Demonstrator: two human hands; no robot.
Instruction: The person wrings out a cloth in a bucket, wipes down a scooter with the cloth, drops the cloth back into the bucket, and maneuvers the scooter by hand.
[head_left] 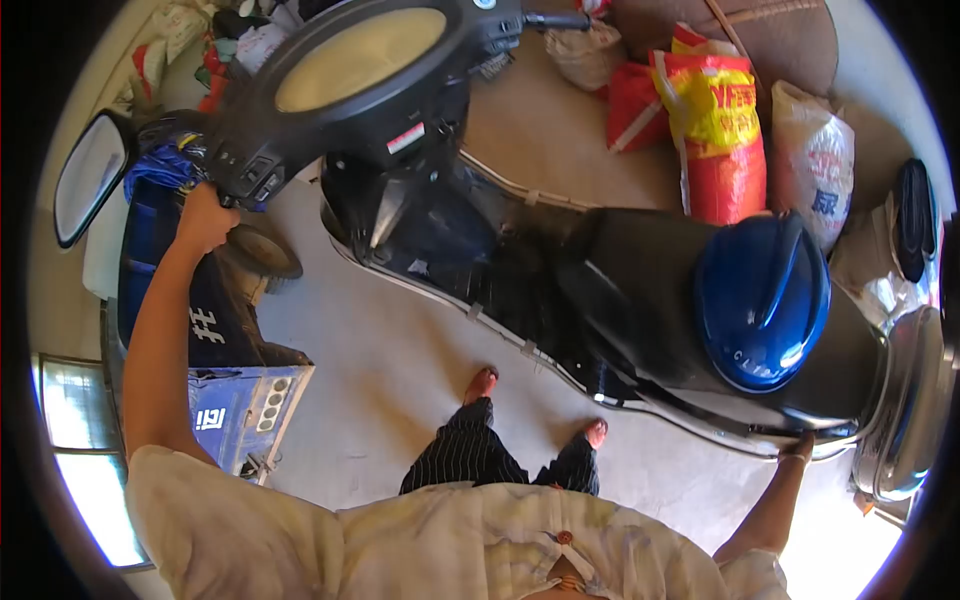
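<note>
A black electric scooter (pixel 640 290) stretches across the view, its handlebar at the upper left and its seat at the right. My left hand (pixel 207 218) is wrapped round the scooter's left handlebar grip, below the round mirror. At the tail, my right hand (pixel 797 449) grips the chrome side rail; its fingertips are partly hidden beneath the bodywork. A shiny blue helmet (pixel 765 300) rests on the seat. The round cream dash panel (pixel 360 60) faces up between the handlebars.
Red and yellow sacks (pixel 715 140) and a white sack (pixel 815 165) stand beyond the scooter. A blue three-wheeled vehicle (pixel 190 300) is at my left. Grey floor (pixel 370 400) lies around my bare feet. A silver top box (pixel 905 410) sits behind the seat.
</note>
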